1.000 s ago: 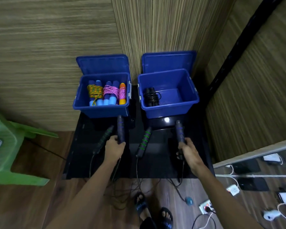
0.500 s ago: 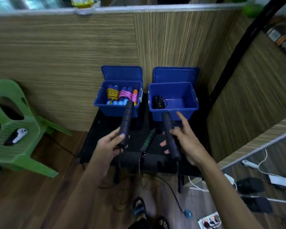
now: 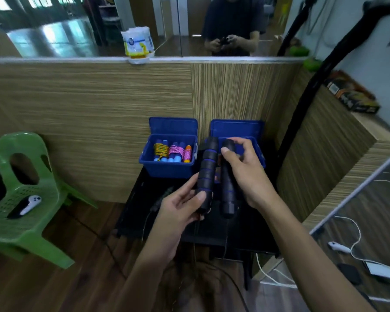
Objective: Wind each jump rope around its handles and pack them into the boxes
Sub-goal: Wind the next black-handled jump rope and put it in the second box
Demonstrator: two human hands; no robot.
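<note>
My left hand (image 3: 180,208) grips one black handle with blue rings (image 3: 206,174), held upright. My right hand (image 3: 243,174) grips the matching second handle (image 3: 226,194) right beside it, the two nearly touching. Their thin black rope (image 3: 195,248) hangs down from the handle bottoms toward the floor. Behind them stand two open blue boxes: the left box (image 3: 167,168) holds several wound ropes with light blue and orange handles, the right box (image 3: 260,158) is mostly hidden by my hand. A green-ringed handle (image 3: 163,197) lies on the black table (image 3: 135,217).
A green plastic chair (image 3: 20,199) with a white controller stands at the left. Wood-pattern partition walls close the back and right. A mirror above shows a person's reflection. Cables, chargers and devices lie on the floor at lower right.
Both hands lifted the blue-ringed handles off the table and brought them together, upright and side by side. The camera tilted up, showing the mirror.
</note>
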